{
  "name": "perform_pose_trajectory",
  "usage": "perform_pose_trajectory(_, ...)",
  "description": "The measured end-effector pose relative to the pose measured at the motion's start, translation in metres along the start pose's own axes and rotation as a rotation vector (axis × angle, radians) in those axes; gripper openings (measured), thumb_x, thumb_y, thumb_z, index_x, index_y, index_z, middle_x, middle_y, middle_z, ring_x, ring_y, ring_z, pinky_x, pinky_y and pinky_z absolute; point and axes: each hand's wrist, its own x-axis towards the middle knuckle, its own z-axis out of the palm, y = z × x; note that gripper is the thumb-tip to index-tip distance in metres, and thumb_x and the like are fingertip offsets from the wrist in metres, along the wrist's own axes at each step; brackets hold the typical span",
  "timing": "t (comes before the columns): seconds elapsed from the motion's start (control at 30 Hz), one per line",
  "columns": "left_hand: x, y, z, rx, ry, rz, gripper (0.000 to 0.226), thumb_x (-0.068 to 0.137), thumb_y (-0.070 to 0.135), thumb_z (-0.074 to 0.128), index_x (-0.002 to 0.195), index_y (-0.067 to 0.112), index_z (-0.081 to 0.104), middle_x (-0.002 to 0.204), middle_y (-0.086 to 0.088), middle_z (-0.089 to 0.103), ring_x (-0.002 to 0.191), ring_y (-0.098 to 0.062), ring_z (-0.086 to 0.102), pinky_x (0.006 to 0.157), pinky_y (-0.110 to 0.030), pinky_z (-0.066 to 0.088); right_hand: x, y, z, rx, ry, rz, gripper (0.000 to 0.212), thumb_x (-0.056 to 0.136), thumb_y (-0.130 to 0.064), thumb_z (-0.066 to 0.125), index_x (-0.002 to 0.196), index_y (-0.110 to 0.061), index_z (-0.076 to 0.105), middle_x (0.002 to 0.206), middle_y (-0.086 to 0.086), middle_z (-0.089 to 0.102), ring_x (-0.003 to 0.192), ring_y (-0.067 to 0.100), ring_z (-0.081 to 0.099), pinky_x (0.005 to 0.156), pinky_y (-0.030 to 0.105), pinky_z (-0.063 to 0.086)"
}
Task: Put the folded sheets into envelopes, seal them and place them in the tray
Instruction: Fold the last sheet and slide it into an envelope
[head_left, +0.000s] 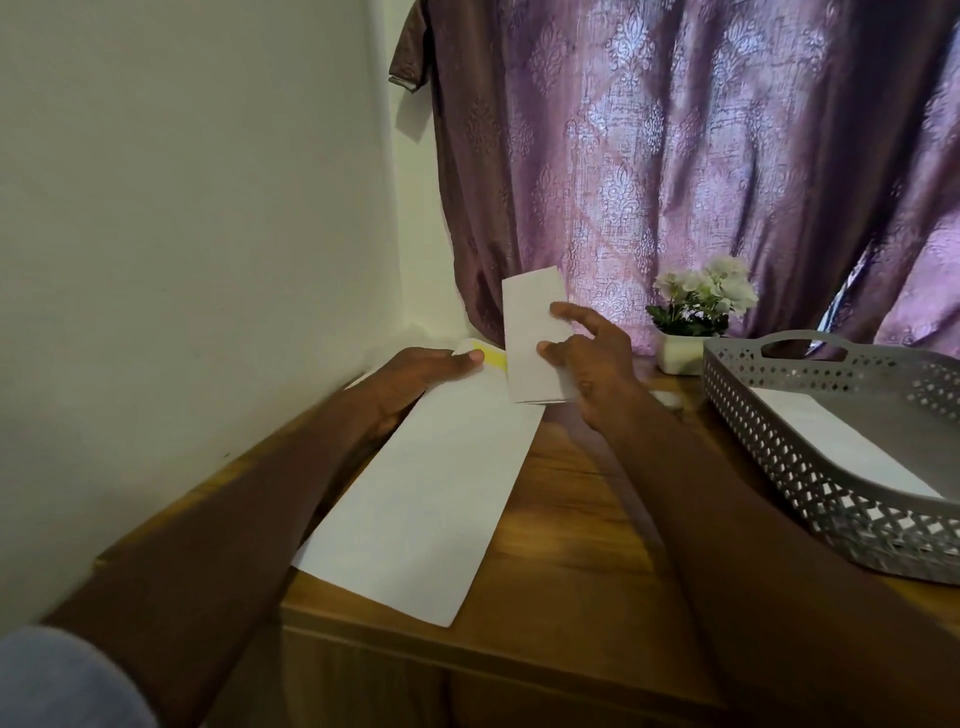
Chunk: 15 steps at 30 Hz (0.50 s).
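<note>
- Pinching the folded sheet (532, 338) between thumb and fingertips, the right hand (587, 358) holds it nearly upright, long axis standing up off the table (571, 519), its lower end just over the far end of the envelope (431, 493).
- Over on the other side, the left hand (426, 369) grips the envelope's far end at the mouth, fingers curled around the open flap (491, 356), where a yellow adhesive strip shows.
- Now the key relation: the envelope lies flat with its long axis running from the near table edge away toward the wall corner, and its mouth is at the far end, right below and just left of the sheet's lower edge. The sheet stands roughly crosswise to that axis, so I judge it must tip down and line up with the envelope's length before it can slide in toward the person.
- Right hand is the nearer one to the mouth with the sheet; left looks set to keep the opening spread.
- Off to the right sits the grey lattice tray (789, 457), well apart from the hands, and already in it lies one white envelope (841, 447), flat on the bottom.
- Beyond the tray, a small flower pot (691, 338) stands by the curtain.
</note>
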Motion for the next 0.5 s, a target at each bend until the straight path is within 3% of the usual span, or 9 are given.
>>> perform_pose_trajectory(0.07, -0.003, 0.001, 0.006, 0.005, -0.055, -0.032, 0.037, 0.089, 0.021, 0.078, 0.119, 0.001, 0.071, 0.113, -0.019, 0.077, 0.094, -0.031, 0.077, 0.087, -0.041, 0.061, 0.005, 0.004, -0.002, -0.043, 0.039, 0.01, 0.031, 0.084, 0.012, 0.071, 0.103, -0.012, 0.078, 0.116, 0.013, 0.075, 0.095, 0.024, 0.069, 0.056, 0.017, 0.054)
perform_pose_trajectory(0.13, -0.004, 0.002, 0.01, 0.015, -0.082, -0.053, 0.031, 0.091, 0.017, 0.076, 0.119, 0.005, 0.071, 0.112, -0.016, 0.078, 0.092, -0.029, 0.077, 0.086, -0.04, 0.061, 0.007, 0.006, -0.004, -0.034, 0.067, 0.024, 0.025, 0.087, 0.008, 0.071, 0.103, -0.01, 0.079, 0.113, 0.012, 0.076, 0.095, 0.024, 0.07, 0.065, 0.021, 0.058)
perform_pose_trajectory(0.23, -0.006, 0.003, 0.012, 0.0, -0.096, -0.054, 0.029, 0.092, 0.017, 0.073, 0.12, 0.008, 0.07, 0.112, -0.013, 0.078, 0.093, -0.027, 0.077, 0.088, -0.039, 0.06, 0.01, 0.002, -0.006, 0.044, 0.028, 0.074, 0.037, 0.086, 0.008, 0.072, 0.115, -0.015, 0.077, 0.114, 0.008, 0.075, 0.099, 0.023, 0.071, 0.081, 0.034, 0.063)
perform_pose_trajectory(0.37, -0.009, 0.003, 0.014, 0.0, -0.147, -0.054, 0.045, 0.087, 0.026, 0.078, 0.127, 0.009, 0.067, 0.119, -0.015, 0.076, 0.104, -0.033, 0.075, 0.099, -0.046, 0.056, 0.009, 0.0, -0.005, 0.101, -0.054, 0.075, 0.048, 0.085, 0.016, 0.066, 0.116, -0.02, 0.076, 0.122, 0.008, 0.072, 0.107, 0.029, 0.07, 0.088, 0.046, 0.062)
perform_pose_trajectory(0.43, -0.009, 0.004, 0.015, 0.03, -0.146, -0.044, 0.043, 0.088, 0.024, 0.078, 0.126, 0.007, 0.069, 0.118, -0.016, 0.076, 0.102, -0.032, 0.075, 0.097, -0.045, 0.057, 0.007, -0.001, -0.005, 0.107, -0.036, 0.049, 0.045, 0.086, 0.018, 0.062, 0.109, -0.017, 0.078, 0.121, 0.007, 0.073, 0.103, 0.028, 0.071, 0.088, 0.042, 0.062)
perform_pose_trajectory(0.5, -0.009, 0.004, 0.015, 0.061, -0.121, -0.043, 0.038, 0.089, 0.021, 0.079, 0.122, 0.005, 0.071, 0.114, -0.016, 0.077, 0.095, -0.03, 0.077, 0.089, -0.04, 0.06, 0.004, -0.003, -0.007, 0.107, -0.019, 0.038, 0.043, 0.087, 0.02, 0.058, 0.105, -0.014, 0.079, 0.116, 0.007, 0.074, 0.092, 0.023, 0.072, 0.076, 0.032, 0.064)
